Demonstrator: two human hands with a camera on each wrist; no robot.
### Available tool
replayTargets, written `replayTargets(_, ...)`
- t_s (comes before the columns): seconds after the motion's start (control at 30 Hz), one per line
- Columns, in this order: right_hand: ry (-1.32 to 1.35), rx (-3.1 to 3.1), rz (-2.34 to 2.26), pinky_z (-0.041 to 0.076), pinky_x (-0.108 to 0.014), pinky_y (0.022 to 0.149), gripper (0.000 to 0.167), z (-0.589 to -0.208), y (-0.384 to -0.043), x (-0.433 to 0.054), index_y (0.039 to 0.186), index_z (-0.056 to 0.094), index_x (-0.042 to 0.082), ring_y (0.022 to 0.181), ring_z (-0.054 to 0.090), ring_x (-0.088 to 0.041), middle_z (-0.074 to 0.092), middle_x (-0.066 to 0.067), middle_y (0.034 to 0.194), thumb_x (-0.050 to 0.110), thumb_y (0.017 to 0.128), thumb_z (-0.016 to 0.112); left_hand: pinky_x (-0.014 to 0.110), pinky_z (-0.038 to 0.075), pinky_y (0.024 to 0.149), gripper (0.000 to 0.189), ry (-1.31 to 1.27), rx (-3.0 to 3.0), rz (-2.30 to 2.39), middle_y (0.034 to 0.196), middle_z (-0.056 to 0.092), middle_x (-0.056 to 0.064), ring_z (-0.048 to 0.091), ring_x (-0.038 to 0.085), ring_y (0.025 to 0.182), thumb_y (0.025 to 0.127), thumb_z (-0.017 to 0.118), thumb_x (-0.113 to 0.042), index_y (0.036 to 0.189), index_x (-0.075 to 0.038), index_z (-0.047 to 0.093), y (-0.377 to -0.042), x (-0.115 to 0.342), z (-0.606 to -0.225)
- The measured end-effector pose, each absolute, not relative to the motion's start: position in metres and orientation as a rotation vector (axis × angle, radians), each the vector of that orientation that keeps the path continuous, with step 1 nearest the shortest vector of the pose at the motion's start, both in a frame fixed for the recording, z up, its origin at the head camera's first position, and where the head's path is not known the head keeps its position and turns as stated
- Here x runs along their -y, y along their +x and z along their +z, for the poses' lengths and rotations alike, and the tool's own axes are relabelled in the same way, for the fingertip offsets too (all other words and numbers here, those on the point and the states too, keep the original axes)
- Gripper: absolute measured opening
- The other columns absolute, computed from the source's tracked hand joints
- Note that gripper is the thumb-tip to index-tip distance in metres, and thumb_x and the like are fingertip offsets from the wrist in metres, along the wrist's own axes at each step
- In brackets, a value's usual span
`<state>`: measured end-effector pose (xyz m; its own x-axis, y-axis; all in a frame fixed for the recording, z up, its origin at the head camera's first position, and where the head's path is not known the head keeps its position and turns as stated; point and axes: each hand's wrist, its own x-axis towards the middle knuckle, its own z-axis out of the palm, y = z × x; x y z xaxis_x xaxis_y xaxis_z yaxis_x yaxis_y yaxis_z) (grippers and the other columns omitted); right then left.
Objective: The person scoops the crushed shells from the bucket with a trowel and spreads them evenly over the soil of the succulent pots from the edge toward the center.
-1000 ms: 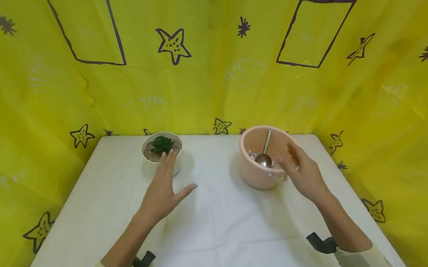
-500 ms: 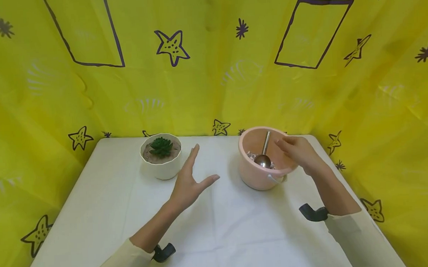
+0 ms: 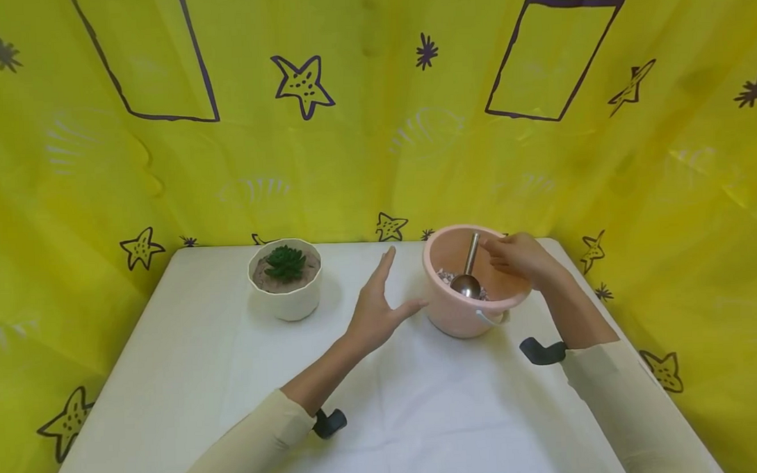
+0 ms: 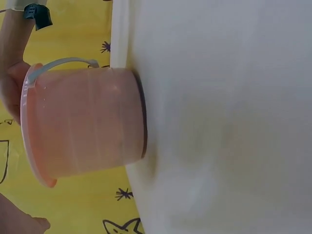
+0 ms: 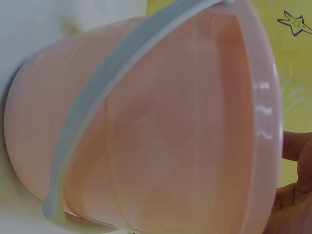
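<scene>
A pink bucket (image 3: 459,318) stands on the white table, with small pale pebbles (image 3: 445,274) at its bottom. In it leans a metal scoop (image 3: 465,285) with a round bowl, its straight handle pointing up toward the back rim. My right hand (image 3: 518,257) reaches over the bucket's right rim, fingertips right beside the scoop's handle. My left hand (image 3: 375,312) is left of the bucket, fingers extended and thumb spread toward its wall, holding nothing. In the left wrist view the bucket (image 4: 87,122) shows from the side, its grey handle (image 4: 63,62) hanging at the rim.
A cream pot (image 3: 293,305) with a green succulent (image 3: 285,263) stands at the table's back left. Yellow curtains (image 3: 363,167) with drawn stars hang close behind and beside the white table (image 3: 189,368).
My left hand has moved right, from in front of the succulent pot to beside the bucket. My right hand has moved from the bucket's right side over its rim toward the scoop's handle.
</scene>
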<state>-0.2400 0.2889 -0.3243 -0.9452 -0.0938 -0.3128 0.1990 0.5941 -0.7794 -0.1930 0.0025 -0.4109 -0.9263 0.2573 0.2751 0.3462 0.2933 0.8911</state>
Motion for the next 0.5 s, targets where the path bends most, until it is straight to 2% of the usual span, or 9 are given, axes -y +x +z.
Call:
replayTargets(0.17,0.051,-2.502,-1.297,0.042,-0.054,0.114,0.073,-0.328,-0.249,-0.292,0.150,0.030,-0.025,0.139,0.046,-0.053,0.043,-0.042,0.149,0.036,0.112,0.047,0.045,0.021,0.126,0.107,-0.619,2.473,-1.748,0.174,0.018,0.009,0.016,0.026,0.159,0.090,0.087,-0.032,0.168,-0.007,0.018,-0.206,-0.024,-0.411)
replayTargets(0.33,0.049,-2.494,-1.401,0.048,-0.051,0.109,0.060,-0.336,-0.255,-0.287,0.138,0.046,-0.028,0.131,0.054,-0.053,0.050,-0.044,0.140,0.025,0.110,0.052,0.044,0.021,0.126,0.112,-0.609,2.476,-1.769,0.174,0.017,0.009,0.016,0.026,0.159,0.087,0.089,-0.032,0.168,-0.006,0.017,-0.214,-0.041,-0.417)
replayTargets(0.4,0.099,-2.501,-1.452,0.052,-0.048,0.104,0.055,-0.342,-0.258,-0.284,0.134,0.052,-0.026,0.122,0.064,-0.047,0.058,-0.042,0.133,0.022,0.108,0.056,0.045,0.021,0.126,0.113,-0.607,2.460,-1.786,0.174,0.018,0.009,0.017,0.025,0.159,0.086,0.090,-0.033,0.168,-0.006,0.017,-0.216,-0.045,-0.420)
replayTargets(0.5,0.175,-2.483,-1.563,0.059,-0.041,0.093,0.046,-0.352,-0.262,-0.279,0.129,0.056,-0.024,0.098,0.075,-0.031,0.071,-0.032,0.109,0.015,0.106,0.059,0.048,0.024,0.125,0.115,-0.614,2.430,-1.818,0.173,0.021,0.006,0.020,0.024,0.158,0.084,0.091,-0.033,0.169,-0.010,0.018,-0.218,-0.051,-0.425)
